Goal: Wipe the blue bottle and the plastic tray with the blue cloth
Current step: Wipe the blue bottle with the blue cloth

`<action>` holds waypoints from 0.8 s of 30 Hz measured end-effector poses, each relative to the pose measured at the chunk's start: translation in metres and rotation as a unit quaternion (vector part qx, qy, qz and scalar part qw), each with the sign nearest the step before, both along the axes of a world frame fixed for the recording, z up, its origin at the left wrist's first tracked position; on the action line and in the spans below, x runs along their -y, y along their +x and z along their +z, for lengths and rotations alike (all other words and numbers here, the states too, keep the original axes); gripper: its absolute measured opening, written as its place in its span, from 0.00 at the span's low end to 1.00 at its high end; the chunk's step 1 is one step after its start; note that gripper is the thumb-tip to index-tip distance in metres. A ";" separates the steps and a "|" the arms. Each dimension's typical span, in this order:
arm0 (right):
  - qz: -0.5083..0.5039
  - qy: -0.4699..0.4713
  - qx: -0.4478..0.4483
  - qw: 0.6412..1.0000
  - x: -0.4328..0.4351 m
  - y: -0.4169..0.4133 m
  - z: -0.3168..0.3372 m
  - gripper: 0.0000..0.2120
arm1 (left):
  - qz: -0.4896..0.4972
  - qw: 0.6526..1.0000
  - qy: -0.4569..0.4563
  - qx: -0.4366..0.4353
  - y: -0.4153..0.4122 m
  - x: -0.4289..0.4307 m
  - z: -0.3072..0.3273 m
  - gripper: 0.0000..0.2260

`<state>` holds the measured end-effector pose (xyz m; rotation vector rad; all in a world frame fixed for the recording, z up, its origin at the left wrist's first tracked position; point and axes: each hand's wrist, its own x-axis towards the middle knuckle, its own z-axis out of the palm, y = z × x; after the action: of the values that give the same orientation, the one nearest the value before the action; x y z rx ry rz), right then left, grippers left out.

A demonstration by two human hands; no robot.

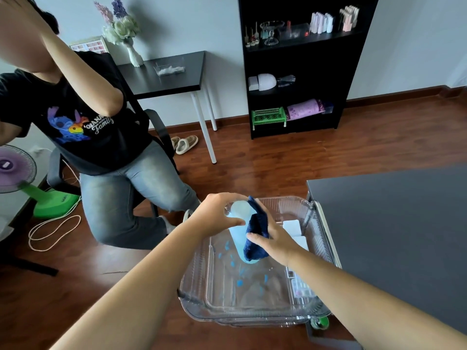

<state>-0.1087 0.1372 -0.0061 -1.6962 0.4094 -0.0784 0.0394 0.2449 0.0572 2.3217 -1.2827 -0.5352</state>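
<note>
while the left hand (pixel 217 215) curls its fingers and thumb round the upper end of the blue bottle (pixel 236 238), the right hand (pixel 276 239) holds the blue cloth (pixel 256 231) bunched against the bottle's side just right of that grip. the right thumb lies over the cloth, and the fingers wrap behind it, so the cloth is pinched between hand and bottle. the cloth covers the bottle's right flank from near the top down almost to the lower end, which pokes out pale below the fold. both hands hold the bottle tilted, above the clear plastic tray (pixel 194 281). below the grip, small blue spots (pixel 239 282) dot the tray's floor. right of the right hand, white blocks (pixel 293 227) sit along the tray's edge, and beyond them lies a dark table (pixel 391 223).
</note>
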 end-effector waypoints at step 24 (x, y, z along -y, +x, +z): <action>-0.024 -0.073 0.004 0.997 0.005 0.008 -0.011 0.45 | 0.043 0.995 -0.037 0.085 -0.011 0.007 -0.012 0.23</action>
<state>-0.1006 0.1322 -0.0168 -1.8302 0.4483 -0.1536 0.0286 0.2381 0.0455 2.3902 -1.2473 -0.2607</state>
